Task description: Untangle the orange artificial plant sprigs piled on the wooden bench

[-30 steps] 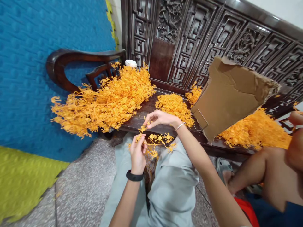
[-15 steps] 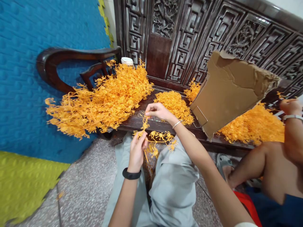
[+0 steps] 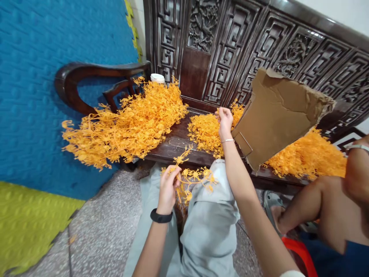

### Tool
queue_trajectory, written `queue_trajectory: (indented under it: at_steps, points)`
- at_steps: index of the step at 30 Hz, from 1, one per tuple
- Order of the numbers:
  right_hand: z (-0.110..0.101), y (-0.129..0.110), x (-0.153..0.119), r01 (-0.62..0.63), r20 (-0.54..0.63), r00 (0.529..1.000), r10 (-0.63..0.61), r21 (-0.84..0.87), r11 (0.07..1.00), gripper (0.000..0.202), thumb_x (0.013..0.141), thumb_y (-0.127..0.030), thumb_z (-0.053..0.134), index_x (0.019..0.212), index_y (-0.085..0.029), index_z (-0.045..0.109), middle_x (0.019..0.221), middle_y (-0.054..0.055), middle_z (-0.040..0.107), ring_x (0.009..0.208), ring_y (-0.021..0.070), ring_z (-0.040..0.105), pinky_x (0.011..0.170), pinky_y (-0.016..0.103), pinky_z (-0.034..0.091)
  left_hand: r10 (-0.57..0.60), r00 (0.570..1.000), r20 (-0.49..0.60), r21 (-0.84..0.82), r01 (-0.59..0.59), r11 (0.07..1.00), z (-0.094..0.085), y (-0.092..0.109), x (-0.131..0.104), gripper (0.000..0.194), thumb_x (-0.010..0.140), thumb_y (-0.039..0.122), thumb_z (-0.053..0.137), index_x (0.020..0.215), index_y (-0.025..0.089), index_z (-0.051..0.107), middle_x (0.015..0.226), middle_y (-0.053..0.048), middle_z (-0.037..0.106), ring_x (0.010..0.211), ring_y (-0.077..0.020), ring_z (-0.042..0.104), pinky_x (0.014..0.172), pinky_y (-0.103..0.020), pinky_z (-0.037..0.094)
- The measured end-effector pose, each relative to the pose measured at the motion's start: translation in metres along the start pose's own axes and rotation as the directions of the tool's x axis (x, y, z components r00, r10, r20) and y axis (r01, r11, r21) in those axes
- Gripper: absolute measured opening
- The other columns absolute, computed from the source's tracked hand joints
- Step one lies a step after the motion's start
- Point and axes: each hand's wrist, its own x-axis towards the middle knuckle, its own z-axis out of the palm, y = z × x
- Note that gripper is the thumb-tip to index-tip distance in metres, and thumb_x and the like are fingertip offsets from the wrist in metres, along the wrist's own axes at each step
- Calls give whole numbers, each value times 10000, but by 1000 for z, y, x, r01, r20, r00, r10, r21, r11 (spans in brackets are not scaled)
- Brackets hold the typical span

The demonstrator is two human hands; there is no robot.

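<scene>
My left hand (image 3: 168,188), with a black band at the wrist, pinches an orange plastic flower stem (image 3: 195,177) above my knees. Its thin branches carry several spiky blossoms and spread to the right, with one blossom sticking up beyond the fingertips. My right hand (image 3: 225,121) is raised at the far side of the middle heap of loose orange plastic flowers (image 3: 205,130). Its fingers are pinched together, and a small orange bit, apparently a plastic flower, shows at the tips. A large pile of branched orange flower stems (image 3: 129,125) lies to the left.
The dark wooden bench (image 3: 164,150) has a carved back (image 3: 196,69) and a curved armrest (image 3: 69,92). A cardboard piece (image 3: 279,111) stands tilted beside another orange pile (image 3: 308,154). A white container (image 3: 157,78) sits behind the left pile. Another person's leg (image 3: 314,200) is at right.
My right hand has left the stem near my left hand and moved up and right to the middle heap. My left hand keeps the stem, slightly lower. The other person's hand has dropped from view.
</scene>
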Motion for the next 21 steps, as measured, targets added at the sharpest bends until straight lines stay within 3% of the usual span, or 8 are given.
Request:
queue_trajectory:
  at_steps: [2, 4, 6, 9, 13, 17, 21]
  points:
    - [-17, 13, 12, -160, -90, 983, 159, 0, 987, 100, 772, -228, 539, 831, -149, 549, 649, -28, 563, 499, 28, 473, 421, 120, 314, -5, 1000, 7, 12, 5, 1000, 4, -2, 0, 157, 674, 263, 628, 648, 145, 527, 453, 66, 388, 390, -22, 288, 375, -139, 189]
    - [-27, 26, 16, -314, -149, 938, 313, 16, 949, 132, 777, -211, 534, 882, -135, 563, 637, -32, 560, 474, 20, 468, 415, 114, 317, -16, 1000, 3, 6, 16, 1000, 7, -4, 1, 150, 662, 257, 631, 646, 143, 536, 468, 63, 397, 397, -22, 282, 371, -136, 187]
    - [-30, 34, 17, -365, -173, 913, 369, 56, 929, 199, 788, -204, 524, 967, -127, 566, 685, -24, 580, 482, 12, 487, 456, 111, 372, -31, 999, 11, 1, 31, 1000, 10, -7, 1, 146, 649, 256, 640, 653, 142, 549, 493, 55, 417, 413, -26, 300, 369, -134, 194]
    - [-29, 38, 19, -313, -121, 936, 330, 139, 939, 409, 795, -191, 516, 1198, -150, 458, 926, 17, 607, 594, 16, 572, 631, 141, 480, -53, 998, 42, 9, 52, 999, 13, -12, 0, 149, 638, 259, 650, 658, 142, 559, 519, 46, 438, 432, -32, 330, 368, -133, 207]
    - [-27, 36, 23, -268, -32, 961, 276, 146, 952, 629, 839, -276, 464, 1387, -182, 170, 1268, 111, 447, 854, 74, 629, 814, 224, 495, -63, 997, 46, 0, 63, 998, 12, -14, 0, 149, 636, 263, 649, 662, 146, 560, 514, 50, 433, 417, -29, 313, 364, -133, 205]
    - [-26, 38, 25, -269, 19, 963, 268, 131, 954, 754, 858, -360, 433, 1409, -172, -46, 1421, 160, 228, 1116, 127, 528, 920, 284, 446, -54, 998, 26, -7, 55, 998, 9, -9, -1, 156, 631, 265, 650, 661, 144, 558, 503, 53, 426, 420, -27, 311, 369, -126, 208]
    - [-24, 49, 29, -176, 53, 983, 174, 22, 984, 865, 834, -275, 458, 1371, -194, -215, 1459, 143, 128, 1274, 130, 358, 996, 360, 368, -40, 999, 6, -10, 40, 999, 7, -3, -1, 156, 641, 266, 642, 652, 143, 546, 485, 59, 410, 410, -22, 294, 371, -125, 205]
